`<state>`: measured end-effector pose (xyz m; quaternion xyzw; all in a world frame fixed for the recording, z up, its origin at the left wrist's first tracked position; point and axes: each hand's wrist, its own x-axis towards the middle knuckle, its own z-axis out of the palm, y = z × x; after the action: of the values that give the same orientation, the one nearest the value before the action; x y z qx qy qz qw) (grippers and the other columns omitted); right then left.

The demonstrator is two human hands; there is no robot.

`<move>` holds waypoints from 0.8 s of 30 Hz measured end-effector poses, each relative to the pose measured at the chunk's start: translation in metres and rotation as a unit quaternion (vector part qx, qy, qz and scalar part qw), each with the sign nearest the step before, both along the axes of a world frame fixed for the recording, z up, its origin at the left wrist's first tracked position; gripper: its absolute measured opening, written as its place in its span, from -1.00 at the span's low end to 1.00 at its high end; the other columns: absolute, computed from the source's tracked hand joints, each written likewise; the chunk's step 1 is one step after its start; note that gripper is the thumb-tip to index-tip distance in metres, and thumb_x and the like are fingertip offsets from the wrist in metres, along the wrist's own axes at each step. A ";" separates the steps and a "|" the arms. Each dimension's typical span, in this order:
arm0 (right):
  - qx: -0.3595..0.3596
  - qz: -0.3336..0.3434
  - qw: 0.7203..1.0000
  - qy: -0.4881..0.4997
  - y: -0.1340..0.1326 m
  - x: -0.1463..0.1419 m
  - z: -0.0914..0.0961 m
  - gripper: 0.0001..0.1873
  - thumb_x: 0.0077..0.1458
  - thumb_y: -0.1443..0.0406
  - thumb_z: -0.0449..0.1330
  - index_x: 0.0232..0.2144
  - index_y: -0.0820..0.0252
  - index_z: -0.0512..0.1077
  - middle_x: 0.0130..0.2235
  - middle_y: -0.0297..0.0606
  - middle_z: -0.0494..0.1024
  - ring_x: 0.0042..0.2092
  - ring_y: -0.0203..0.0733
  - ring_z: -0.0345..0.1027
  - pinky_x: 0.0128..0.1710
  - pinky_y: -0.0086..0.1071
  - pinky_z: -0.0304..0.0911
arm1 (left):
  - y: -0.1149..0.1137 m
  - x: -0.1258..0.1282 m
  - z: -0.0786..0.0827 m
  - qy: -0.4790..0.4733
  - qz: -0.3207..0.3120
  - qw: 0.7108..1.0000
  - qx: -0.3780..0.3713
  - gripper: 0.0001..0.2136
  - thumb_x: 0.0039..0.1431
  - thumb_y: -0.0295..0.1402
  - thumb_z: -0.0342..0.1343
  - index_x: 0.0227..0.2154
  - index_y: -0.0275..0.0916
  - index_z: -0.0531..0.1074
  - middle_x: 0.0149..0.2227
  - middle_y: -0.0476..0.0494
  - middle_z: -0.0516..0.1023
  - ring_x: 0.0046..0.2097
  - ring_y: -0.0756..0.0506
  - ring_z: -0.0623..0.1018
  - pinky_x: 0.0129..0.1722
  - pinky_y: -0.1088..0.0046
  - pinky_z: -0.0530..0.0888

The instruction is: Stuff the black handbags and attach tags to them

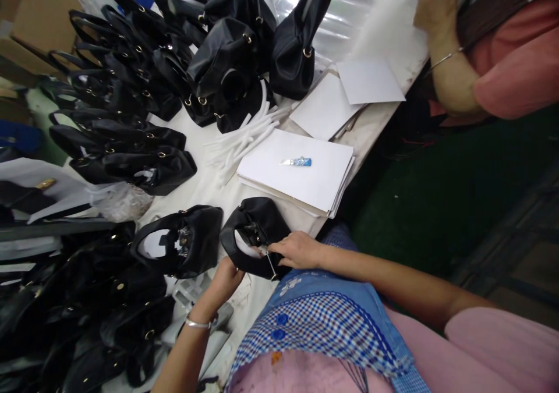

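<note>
One black, open-mouthed handbag (207,236) on the white-covered table (205,189); bare left hand (226,280), fingers curled around the rim of another, soft black handbag (267,218) (near the table's edge); bare right hand (301,250), fingertips at its opening, hold unclear.

Pink top (502,340), checked apron (323,314), 2 blue buttons (282,319), silver bracelet (198,324).

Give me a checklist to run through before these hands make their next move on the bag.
1. Left hand on the black bag: ok, at its edge.
2. Right hand at the bag's opening: ok.
3. Bag open: ok, white material shows inside.
4. Right hand's grip firm: cannot tell, detail too small.
5. Blue-handled tool set down: ok, lying on the paper stack.
6. Co-worker's hand apart from the bag: ok, at top right.
</note>
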<state>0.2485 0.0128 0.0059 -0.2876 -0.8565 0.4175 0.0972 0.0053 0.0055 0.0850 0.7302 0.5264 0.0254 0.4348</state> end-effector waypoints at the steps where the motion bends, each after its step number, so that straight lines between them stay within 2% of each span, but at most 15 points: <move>1: 0.000 0.001 1.000 0.004 0.000 0.000 -0.001 -0.54 0.11 0.12 0.21 0.04 0.09 0.32 -0.21 -0.22 0.60 -0.23 -0.10 0.47 -0.25 -0.32 0.22 | 0.002 -0.001 0.001 -0.003 -0.005 1.000 -0.016 -0.78 0.13 -0.40 -0.01 -0.31 -0.24 0.56 -0.26 -0.20 0.63 -0.09 -0.19 0.57 0.01 0.19 0.46; 5: -0.021 -0.006 1.000 0.014 0.001 -0.001 0.000 -0.54 0.09 0.14 0.24 0.04 0.05 0.33 -0.21 -0.26 0.60 -0.23 -0.10 0.47 -0.25 -0.32 0.22 | 0.011 -0.004 0.011 -0.011 0.027 0.990 -0.139 -0.79 0.10 -0.31 0.13 -0.24 -0.26 0.56 -0.29 -0.15 0.64 -0.11 -0.19 0.56 -0.01 0.18 0.47; 8: -0.053 -0.023 0.998 0.030 0.003 0.003 0.002 -0.56 0.10 0.16 0.23 0.05 -0.01 0.33 -0.16 -0.30 0.59 -0.19 -0.13 0.47 -0.26 -0.36 0.21 | 0.015 -0.006 0.022 -0.055 0.073 0.963 -0.253 -0.72 0.13 -0.25 0.14 -0.15 -0.27 0.54 -0.26 -0.14 0.64 -0.14 -0.18 0.57 -0.06 0.19 0.50; 10: -0.068 -0.037 0.996 0.036 0.004 0.007 0.005 -0.55 0.11 0.19 0.22 0.06 -0.01 0.33 -0.14 -0.29 0.58 -0.17 -0.14 0.46 -0.27 -0.38 0.21 | 0.015 -0.006 0.030 -0.107 0.121 0.947 -0.277 -0.71 0.17 -0.24 0.12 -0.10 -0.25 0.52 -0.18 -0.16 0.63 -0.08 -0.19 0.55 0.00 0.16 0.47; 13: -0.096 -0.056 0.992 0.060 0.003 0.012 0.012 -0.54 0.09 0.22 0.23 0.06 0.02 0.35 -0.22 -0.30 0.58 -0.21 -0.17 0.45 -0.28 -0.41 0.21 | 0.006 0.000 0.041 -0.203 0.233 0.916 -0.256 -0.63 0.21 -0.24 0.08 0.06 -0.20 0.41 0.01 -0.22 0.53 0.06 -0.21 0.48 0.11 0.12 0.37; 15: -0.120 -0.085 0.983 0.107 0.004 0.012 0.021 -0.60 0.12 0.24 0.21 0.04 0.07 0.38 -0.28 -0.30 0.56 -0.26 -0.22 0.42 -0.27 -0.42 0.23 | -0.002 0.008 0.044 -0.287 0.301 0.875 -0.248 -0.54 0.22 -0.23 0.08 0.18 -0.15 0.27 0.14 -0.25 0.42 0.12 -0.23 0.43 0.14 0.12 0.33; 17: -0.142 -0.143 0.964 0.172 0.005 0.008 0.034 -0.67 0.18 0.25 0.15 0.00 0.11 0.42 -0.26 -0.27 0.54 -0.27 -0.26 0.40 -0.22 -0.42 0.26 | -0.009 0.019 0.044 -0.350 0.348 0.840 -0.226 -0.46 0.20 -0.20 0.11 0.23 -0.10 0.18 0.22 -0.26 0.31 0.16 -0.25 0.39 0.14 0.14 0.33; 20: -0.185 -0.224 0.925 0.244 0.011 -0.004 0.053 -0.73 0.22 0.23 0.10 -0.06 0.12 0.47 -0.19 -0.24 0.53 -0.22 -0.26 0.41 -0.15 -0.39 0.28 | -0.013 0.035 0.040 -0.348 0.400 0.833 -0.156 -0.45 0.17 -0.22 0.15 0.22 -0.13 0.21 0.21 -0.26 0.32 0.17 -0.24 0.37 0.12 0.21 0.35; 24: -0.257 -0.230 0.905 0.248 0.020 -0.022 0.062 -0.81 0.15 0.27 0.17 -0.19 0.14 0.51 -0.26 -0.28 0.55 -0.29 -0.26 0.43 -0.22 -0.41 0.32 | -0.016 0.042 0.034 -0.312 0.460 0.827 -0.083 -0.47 0.06 -0.28 0.25 0.11 -0.23 0.34 0.03 -0.26 0.51 0.03 -0.19 0.50 0.04 0.29 0.42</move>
<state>0.2262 0.0327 0.0680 -0.3789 -0.5779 0.6468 0.3227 0.0477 -0.0107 0.1192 0.3173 0.6381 0.4050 0.5727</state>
